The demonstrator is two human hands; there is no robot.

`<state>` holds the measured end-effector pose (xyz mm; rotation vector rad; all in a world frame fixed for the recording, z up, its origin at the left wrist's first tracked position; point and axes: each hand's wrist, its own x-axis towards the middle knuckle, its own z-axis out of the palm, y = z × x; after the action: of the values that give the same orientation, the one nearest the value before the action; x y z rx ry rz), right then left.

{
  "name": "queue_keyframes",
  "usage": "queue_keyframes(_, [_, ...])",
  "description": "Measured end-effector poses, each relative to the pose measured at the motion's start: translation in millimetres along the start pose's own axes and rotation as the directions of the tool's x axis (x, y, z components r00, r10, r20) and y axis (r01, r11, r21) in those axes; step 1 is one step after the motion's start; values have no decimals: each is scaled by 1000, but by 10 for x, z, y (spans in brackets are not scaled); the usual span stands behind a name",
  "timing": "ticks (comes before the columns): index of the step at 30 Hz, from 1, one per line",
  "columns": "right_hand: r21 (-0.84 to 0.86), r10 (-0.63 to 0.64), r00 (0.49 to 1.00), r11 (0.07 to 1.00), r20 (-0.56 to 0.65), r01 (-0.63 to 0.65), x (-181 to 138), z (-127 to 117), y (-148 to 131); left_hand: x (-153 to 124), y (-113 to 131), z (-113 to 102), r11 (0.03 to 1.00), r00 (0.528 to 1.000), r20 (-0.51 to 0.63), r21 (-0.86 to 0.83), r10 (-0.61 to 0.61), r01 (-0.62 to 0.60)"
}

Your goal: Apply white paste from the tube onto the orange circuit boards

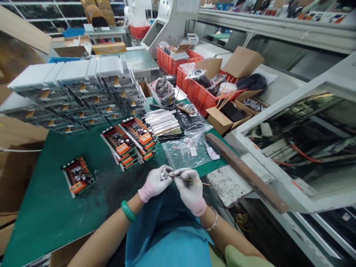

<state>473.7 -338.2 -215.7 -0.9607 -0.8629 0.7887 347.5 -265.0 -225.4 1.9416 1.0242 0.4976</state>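
Note:
My left hand (155, 181), in a white glove, pinches a small silvery part (164, 173) over the near edge of the green mat (55, 207). My right hand (190, 189), also gloved, grips a thin wooden stick (194, 180) whose tip meets that part. Both hands hover above my blue apron. A lone circuit board (78, 176) lies to the left on the mat. A fanned stack of red and black circuit boards (129, 141) lies just beyond my hands. Clear plastic bags (189, 148) rest to the right of them.
Stacked aluminium heat-sink units (80, 89) fill the far left of the mat. Red crates (200, 92) and open cardboard boxes (225, 115) stand at the back right. A long brown bar (244, 172) lies diagonally at the right edge, beside a grey machine housing (300, 148).

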Motion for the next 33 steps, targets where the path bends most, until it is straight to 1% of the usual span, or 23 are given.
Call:
queue_keyframes(3, [-20, -9, 1000, 1000, -16, 8, 59, 24, 22, 16, -25, 14, 998, 1000, -6, -70, 4, -4])
queue_keyframes(7, [-22, 23, 999, 999, -40, -24, 103, 11, 28, 19, -25, 26, 990, 1000, 15, -142, -19, 21])
queue_keyframes(10, [-11, 38, 999, 999, -8, -38, 108, -9, 17, 8, -28, 37, 982, 998, 55, -187, -30, 39])
queue_keyframes(13, [-23, 31, 999, 999, 28, -30, 104, -22, 18, 2, -42, 52, 989, 997, 52, -136, -55, 61])
queue_keyframes(15, [-70, 22, 999, 997, 25, -20, 100, -29, 30, 6, -49, 60, 993, 997, 33, -100, -65, 68])
queue_keyframes(19, [-148, 20, 1000, 989, 23, -17, 86, -48, 79, 18, -45, 63, 995, 996, 42, -60, -77, 79])
queue_keyframes(21, [-171, -1, 999, 985, 41, 8, 77, -61, 108, 19, -38, 60, 996, 996, 42, -40, -79, 81])
queue_keyframes(24, [-190, -60, 995, 979, 76, 73, 70, -79, 139, 15, -30, 57, 995, 995, 48, -54, -85, 87])
queue_keyframes(28, [-235, -121, 987, 961, 109, 144, 88, -89, 128, 13, -27, 58, 995, 994, 50, -28, -99, 101])
queue_keyframes(31, [-295, -169, 975, 933, 148, 206, 115, -92, 85, 18, -19, 61, 995, 994, 48, -3, -96, 96])
queue_keyframes(33, [-355, -208, 961, 897, 181, 262, 130, -95, 57, 22, -11, 61, 996, 995, 45, -3, -86, 86])
